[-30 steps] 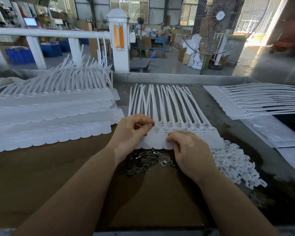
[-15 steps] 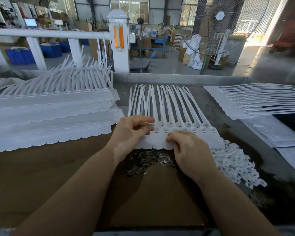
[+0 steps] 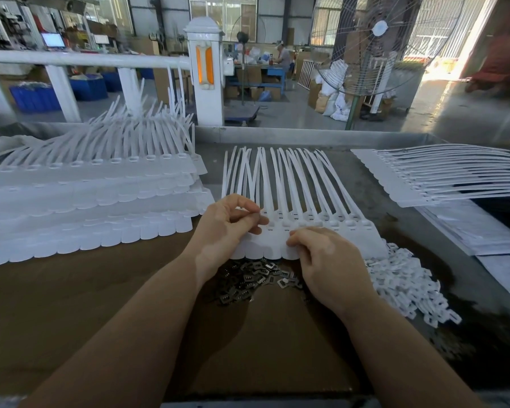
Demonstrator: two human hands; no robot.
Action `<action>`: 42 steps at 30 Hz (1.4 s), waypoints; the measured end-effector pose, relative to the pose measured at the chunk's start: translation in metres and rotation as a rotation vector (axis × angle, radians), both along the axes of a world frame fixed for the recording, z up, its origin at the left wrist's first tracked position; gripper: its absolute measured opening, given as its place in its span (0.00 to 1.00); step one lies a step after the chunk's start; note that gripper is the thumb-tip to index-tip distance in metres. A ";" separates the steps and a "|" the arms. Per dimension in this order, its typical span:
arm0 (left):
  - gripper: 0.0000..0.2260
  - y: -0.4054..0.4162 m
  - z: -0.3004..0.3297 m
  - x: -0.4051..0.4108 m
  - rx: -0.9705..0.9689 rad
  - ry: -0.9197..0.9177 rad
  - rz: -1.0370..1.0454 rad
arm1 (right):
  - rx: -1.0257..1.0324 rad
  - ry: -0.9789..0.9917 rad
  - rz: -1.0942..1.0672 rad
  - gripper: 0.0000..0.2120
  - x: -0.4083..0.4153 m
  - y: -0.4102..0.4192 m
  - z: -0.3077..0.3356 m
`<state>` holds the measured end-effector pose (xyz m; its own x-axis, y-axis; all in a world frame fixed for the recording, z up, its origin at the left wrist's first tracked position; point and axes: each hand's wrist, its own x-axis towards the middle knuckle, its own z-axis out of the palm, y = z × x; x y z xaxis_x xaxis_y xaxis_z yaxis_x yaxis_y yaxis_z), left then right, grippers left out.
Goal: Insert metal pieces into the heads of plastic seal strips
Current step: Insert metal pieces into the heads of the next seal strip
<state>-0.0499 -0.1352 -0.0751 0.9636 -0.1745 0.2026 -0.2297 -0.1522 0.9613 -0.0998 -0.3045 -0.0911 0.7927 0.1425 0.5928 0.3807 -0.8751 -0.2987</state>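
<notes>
Little changed since 0.5 s ago: left hand (image 3: 228, 228) still at the near-left end of the seal sheet (image 3: 301, 219), thumb now lifted a shade higher above the forefinger; right hand (image 3: 327, 257) unmoved, sheet and piles where they were. Left hand turned palm-right, fingers curled, thumb and forefinger tips brought close together over the leftmost heads; possibly pinching a small metal piece, too small to tell for sure. Right hand palm-down, fingers bent, fingertips pressing the flat tag edge of the sheet just right of the left hand. Both forearms bare, reaching in from the near edge. Sheet lying flat on the table (image 3: 71, 304), a row of joined white strips, tails fanned away from the hands, heads in a line between the 2 hands. Heap of metal pieces (image 3: 248, 284), dull grey, just nearer than the sheet, partly under both wrists. Heap of white clips (image 3: 407, 290) touching the sheet's near-right corner and spreading nearer and to the right. Stack of sheets (image 3: 86, 207) left of the sheet, several layers, tails curving up. More sheets (image 3: 442, 178) to the right of it, tails pointing right. Beyond the sheet, a white post (image 3: 206, 81) with an orange panel, and a fan (image 3: 374, 45) farther right.
</notes>
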 end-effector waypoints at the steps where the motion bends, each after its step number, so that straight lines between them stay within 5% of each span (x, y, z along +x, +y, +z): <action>1: 0.02 0.000 0.000 0.000 -0.017 0.012 0.005 | 0.000 0.000 -0.002 0.08 0.000 0.000 0.000; 9: 0.03 0.001 0.007 0.007 -0.071 0.053 0.077 | 0.002 0.021 -0.002 0.08 0.000 0.000 0.000; 27: 0.01 -0.004 0.027 0.033 0.403 0.061 0.057 | -0.005 0.063 -0.002 0.07 -0.001 0.001 0.002; 42: 0.04 -0.019 0.022 0.042 0.514 0.126 0.019 | -0.021 0.080 -0.001 0.06 -0.001 0.000 0.004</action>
<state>-0.0082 -0.1543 -0.0528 0.9789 -0.2032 -0.0217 -0.1101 -0.6139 0.7817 -0.1006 -0.3047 -0.0867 0.8374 0.1538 0.5245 0.3558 -0.8818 -0.3095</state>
